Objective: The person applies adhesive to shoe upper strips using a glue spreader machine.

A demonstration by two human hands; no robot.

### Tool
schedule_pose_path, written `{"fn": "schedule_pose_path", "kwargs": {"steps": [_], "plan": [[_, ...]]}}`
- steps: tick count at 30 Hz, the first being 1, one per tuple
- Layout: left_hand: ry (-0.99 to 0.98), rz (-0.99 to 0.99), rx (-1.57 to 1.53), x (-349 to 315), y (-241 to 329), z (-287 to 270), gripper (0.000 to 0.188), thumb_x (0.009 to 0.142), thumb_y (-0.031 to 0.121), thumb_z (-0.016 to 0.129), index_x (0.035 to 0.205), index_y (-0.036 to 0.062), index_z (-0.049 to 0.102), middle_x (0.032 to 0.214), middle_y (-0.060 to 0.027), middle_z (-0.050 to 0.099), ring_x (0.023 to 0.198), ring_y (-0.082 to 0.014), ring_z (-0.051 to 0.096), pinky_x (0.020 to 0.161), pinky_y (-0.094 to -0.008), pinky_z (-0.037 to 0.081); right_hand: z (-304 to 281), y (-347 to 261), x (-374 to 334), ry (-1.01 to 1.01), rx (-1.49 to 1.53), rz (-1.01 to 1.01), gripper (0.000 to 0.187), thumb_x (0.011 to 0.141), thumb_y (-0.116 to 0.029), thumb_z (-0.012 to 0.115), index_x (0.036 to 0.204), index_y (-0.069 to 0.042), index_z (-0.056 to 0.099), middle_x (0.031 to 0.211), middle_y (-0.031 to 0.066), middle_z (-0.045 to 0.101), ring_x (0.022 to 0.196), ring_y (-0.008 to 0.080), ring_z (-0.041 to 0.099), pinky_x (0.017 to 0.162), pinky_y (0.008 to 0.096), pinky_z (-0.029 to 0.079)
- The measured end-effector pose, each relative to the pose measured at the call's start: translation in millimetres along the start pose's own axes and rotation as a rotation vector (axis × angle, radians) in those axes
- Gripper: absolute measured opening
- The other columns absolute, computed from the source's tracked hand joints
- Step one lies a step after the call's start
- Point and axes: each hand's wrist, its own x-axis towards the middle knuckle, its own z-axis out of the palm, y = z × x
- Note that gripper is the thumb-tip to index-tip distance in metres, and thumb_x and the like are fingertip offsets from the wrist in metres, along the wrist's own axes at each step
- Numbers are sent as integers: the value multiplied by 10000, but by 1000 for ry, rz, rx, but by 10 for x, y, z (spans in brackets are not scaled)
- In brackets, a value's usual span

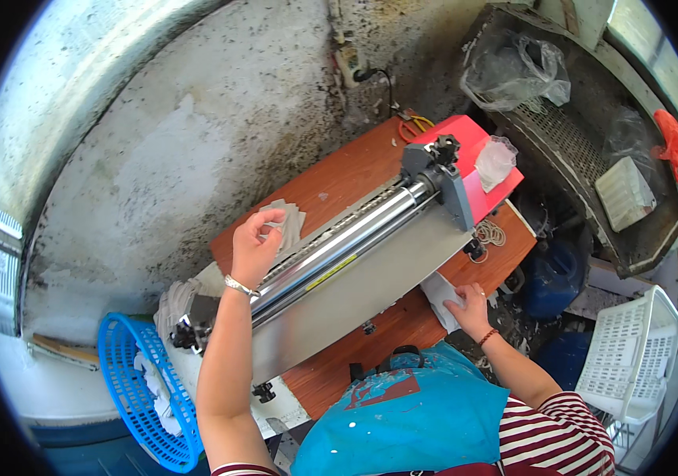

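A long machine with a shiny steel roller (347,236) runs diagonally across a brown wooden table (339,178). Its flat metal plate (355,289) slopes along the near side of the roller. My left hand (256,246) is over the machine's far side, fingers curled with a gap between thumb and forefinger and nothing visible in them. Just beyond those fingers lies a fanned pile of thin whitish sheets (291,222). At the table's near right edge my right hand (470,311) grips a stack of white sheets (440,295), partly under the plate.
A red housing (470,143) closes the machine's right end, with a clear plastic bag (496,161) on it. To the left stands a blue basket (121,373) with white scraps. A white crate (620,349), blue jugs (551,274) and a dark metal trough (553,147) are at right.
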Motion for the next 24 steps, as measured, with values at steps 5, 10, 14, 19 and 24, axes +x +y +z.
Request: {"fn": "schedule_pose_path", "kwargs": {"steps": [5,10,14,19,24], "plan": [[95,-96,-202,-325,204,-241,245,845,13,518,1070,24,614,947,-12,636,765,-63,567,676,-202,459,-138,-81,-148,-118,432,154,324,663,-167,770,846,-30,541,814,69,576,778,187,565,695,318,461],[174,-131,-361,-676,257,-463,218,867,40,519,1064,42,613,950,-26,646,739,-73,590,662,-201,467,-731,-724,-180,-592,682,75,267,766,-110,717,972,-12,580,932,37,628,874,99,587,786,258,480],[173,-133,-346,-779,230,-476,206,872,41,520,1056,47,613,930,-23,648,735,-73,589,669,-198,469,-754,-1429,-3,-686,778,-168,343,781,-119,707,1085,-2,600,999,66,639,928,121,596,822,275,483],[155,-111,-376,-798,231,-436,209,867,35,523,1056,41,612,924,-28,647,733,-76,587,677,-198,471,-307,-2146,221,-749,653,-475,308,809,-210,683,1065,-50,623,935,88,647,852,166,622,786,314,485],[144,-133,-371,-820,255,-425,220,845,21,529,1047,24,615,907,-33,644,729,-84,587,686,-216,473,10,-2297,295,-257,-5,-964,243,789,-245,674,969,-87,633,845,69,592,715,242,580,688,358,436]]}}
